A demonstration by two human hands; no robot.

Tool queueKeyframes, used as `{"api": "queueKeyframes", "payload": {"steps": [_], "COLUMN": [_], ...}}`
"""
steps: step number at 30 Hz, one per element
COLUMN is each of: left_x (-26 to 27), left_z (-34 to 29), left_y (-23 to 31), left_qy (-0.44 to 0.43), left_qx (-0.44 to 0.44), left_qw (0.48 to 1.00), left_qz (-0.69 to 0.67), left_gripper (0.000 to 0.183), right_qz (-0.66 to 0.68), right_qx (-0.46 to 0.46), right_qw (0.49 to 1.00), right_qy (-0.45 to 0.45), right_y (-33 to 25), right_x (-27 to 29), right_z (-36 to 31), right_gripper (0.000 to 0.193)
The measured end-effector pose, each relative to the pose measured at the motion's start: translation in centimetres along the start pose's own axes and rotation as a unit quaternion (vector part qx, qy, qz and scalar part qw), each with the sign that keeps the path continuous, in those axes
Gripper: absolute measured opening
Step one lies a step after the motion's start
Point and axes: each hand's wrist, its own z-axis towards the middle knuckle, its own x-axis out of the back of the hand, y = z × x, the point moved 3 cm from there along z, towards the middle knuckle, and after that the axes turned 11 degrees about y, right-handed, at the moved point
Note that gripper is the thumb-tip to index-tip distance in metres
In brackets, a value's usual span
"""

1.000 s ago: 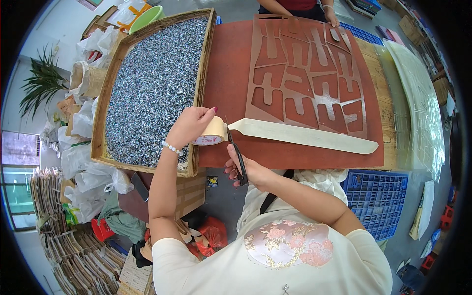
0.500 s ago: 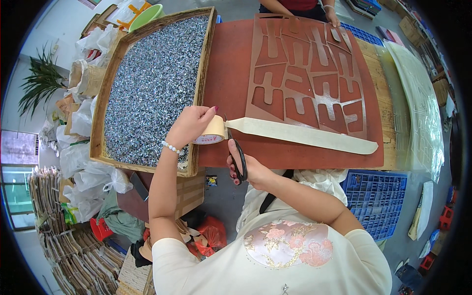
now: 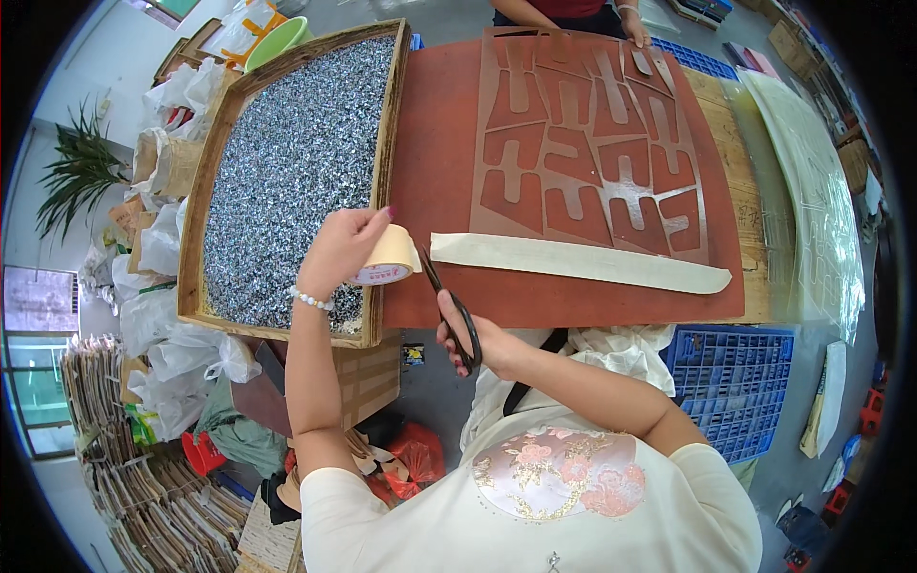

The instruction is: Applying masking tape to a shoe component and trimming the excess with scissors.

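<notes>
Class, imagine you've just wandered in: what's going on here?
The person's left hand holds a roll of tape by the corner of a tray full of glittery bits. The right hand grips black scissors, pointing towards the gap between the roll and a pale strip. The strip lies on a red board, near a brown cut-out sheet. Another person's hand is at the sheet's far edge.

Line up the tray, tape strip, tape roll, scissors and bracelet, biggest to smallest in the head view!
1. Wooden tray
2. Cream tape strip
3. Tape roll and black scissors: can't rank; scissors look longer, roll chunkier
4. Beaded bracelet
</notes>
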Motion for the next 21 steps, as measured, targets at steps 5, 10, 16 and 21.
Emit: {"api": "queueKeyframes", "payload": {"steps": [5, 10, 16, 21], "left_x": [1.0, -2.6, -7.6, -8.2], "left_z": [1.2, 3.3, 7.6, 6.1], "left_y": [1.3, 3.1, 2.7, 3.3], "left_qy": [0.096, 0.23, 0.259, 0.309], "left_qx": [-0.065, -0.303, -0.364, -0.33], "left_qw": [0.993, 0.923, 0.873, 0.874], "left_qz": [0.006, 0.06, 0.195, 0.178], "left_gripper": [0.044, 0.026, 0.015, 0.026], "right_qz": [-0.29, -0.337, -0.431, -0.501], "right_qx": [0.234, 0.362, 0.387, 0.258], "right_qw": [0.928, 0.837, 0.523, 0.4], "right_qy": [0.02, 0.234, 0.625, 0.723], "right_y": [0.1, -1.3, -6.3, -6.8], "right_x": [4.0, 12.5, 29.4, 38.7], "right_z": [-3.1, -9.2, -17.0, -20.5], "right_gripper": [0.057, 0.032, 0.036, 0.04]}}
